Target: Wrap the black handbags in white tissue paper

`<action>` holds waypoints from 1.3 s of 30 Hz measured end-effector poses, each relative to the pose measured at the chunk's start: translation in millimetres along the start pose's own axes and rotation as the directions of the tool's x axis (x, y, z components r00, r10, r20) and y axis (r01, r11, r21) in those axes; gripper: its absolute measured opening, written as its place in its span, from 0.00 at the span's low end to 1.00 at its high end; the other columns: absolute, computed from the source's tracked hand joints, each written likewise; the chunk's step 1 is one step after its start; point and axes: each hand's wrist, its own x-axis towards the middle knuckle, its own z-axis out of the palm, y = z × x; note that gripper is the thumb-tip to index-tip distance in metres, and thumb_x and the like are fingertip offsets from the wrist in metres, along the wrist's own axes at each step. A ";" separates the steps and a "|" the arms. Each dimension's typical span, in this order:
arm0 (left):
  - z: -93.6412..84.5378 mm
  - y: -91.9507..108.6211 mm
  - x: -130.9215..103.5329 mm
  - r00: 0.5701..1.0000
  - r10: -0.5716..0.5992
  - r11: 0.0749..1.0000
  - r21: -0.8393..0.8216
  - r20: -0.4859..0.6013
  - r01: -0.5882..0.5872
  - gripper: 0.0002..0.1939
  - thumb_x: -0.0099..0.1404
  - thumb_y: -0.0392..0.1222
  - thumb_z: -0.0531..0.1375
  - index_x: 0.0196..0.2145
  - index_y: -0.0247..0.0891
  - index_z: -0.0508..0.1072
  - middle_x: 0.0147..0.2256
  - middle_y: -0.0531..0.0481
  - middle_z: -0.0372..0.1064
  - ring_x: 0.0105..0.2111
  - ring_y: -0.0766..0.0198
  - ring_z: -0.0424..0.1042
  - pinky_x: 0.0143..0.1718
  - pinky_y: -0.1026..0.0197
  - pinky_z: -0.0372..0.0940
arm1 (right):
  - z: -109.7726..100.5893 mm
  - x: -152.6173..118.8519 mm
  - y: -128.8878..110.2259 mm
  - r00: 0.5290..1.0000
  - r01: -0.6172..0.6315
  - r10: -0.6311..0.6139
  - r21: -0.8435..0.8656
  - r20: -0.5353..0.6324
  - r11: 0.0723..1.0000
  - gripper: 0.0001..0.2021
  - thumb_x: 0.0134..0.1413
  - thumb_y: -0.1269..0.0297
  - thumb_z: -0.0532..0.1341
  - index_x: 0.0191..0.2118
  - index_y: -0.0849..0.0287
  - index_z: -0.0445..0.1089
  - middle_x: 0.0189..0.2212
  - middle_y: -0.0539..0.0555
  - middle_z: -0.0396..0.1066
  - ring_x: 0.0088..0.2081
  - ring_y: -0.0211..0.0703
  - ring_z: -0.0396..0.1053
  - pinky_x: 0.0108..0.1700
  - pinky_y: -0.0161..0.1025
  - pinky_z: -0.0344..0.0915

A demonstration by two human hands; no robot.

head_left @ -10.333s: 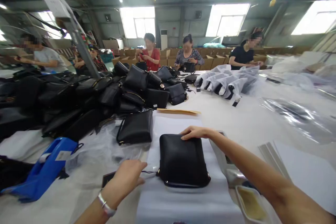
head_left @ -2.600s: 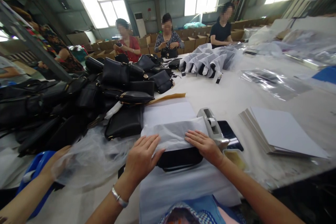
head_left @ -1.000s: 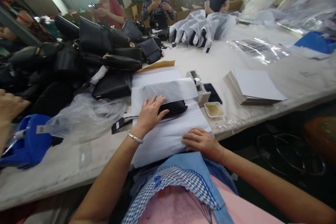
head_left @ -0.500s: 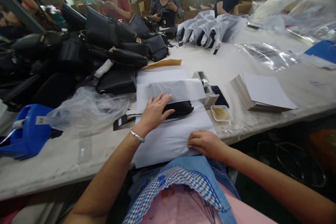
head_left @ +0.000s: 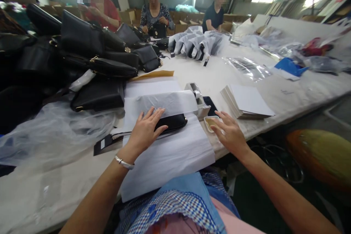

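My left hand lies flat with its fingers spread on a sheet of white tissue paper folded over a black bag. Part of the bag shows below the fold, and a strap with a black tag sticks out to its left. More tissue paper stretches beneath the bag toward my apron. Over a small dish with yellowish contents, my right hand is open, its fingers apart. I cannot tell whether the fingertips touch the dish.
A tape dispenser and a dark phone sit behind the dish. Stacked boards lie to the right. Black bags are heaped at left beside clear plastic. Wrapped bags stand farther back. Several people work across the table.
My right hand has left the near edge of the tissue paper, moved up and right to the dish, and opened. My left hand stays on the wrapped bag. The view has turned right.
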 end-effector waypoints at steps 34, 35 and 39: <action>-2.5 5.2 0.3 0.999 -0.034 0.999 0.004 0.012 0.034 0.31 0.71 0.53 0.53 0.67 0.43 0.52 0.65 0.47 0.56 0.67 0.50 0.49 0.64 0.41 0.50 | 35.0 -32.1 -79.2 0.852 0.426 -0.506 0.383 0.136 0.820 0.05 0.62 0.65 0.60 0.40 0.54 0.75 0.47 0.52 0.77 0.55 0.47 0.69 0.62 0.54 0.59; -3.2 5.3 0.5 0.999 -0.034 0.999 0.002 0.016 0.034 0.31 0.71 0.53 0.53 0.67 0.43 0.52 0.65 0.47 0.56 0.67 0.49 0.49 0.64 0.41 0.50 | 33.9 -29.8 -79.6 0.854 0.411 -0.499 0.395 0.149 0.822 0.05 0.63 0.66 0.60 0.38 0.54 0.75 0.47 0.51 0.77 0.54 0.46 0.70 0.62 0.53 0.60; -5.8 6.1 1.2 0.999 -0.039 0.999 -0.008 0.029 0.040 0.31 0.71 0.53 0.53 0.67 0.43 0.52 0.65 0.45 0.56 0.67 0.49 0.50 0.63 0.41 0.51 | 33.7 -23.8 -78.1 0.800 0.438 -0.554 0.408 0.231 0.801 0.07 0.63 0.62 0.60 0.42 0.55 0.74 0.51 0.55 0.74 0.56 0.47 0.68 0.61 0.53 0.60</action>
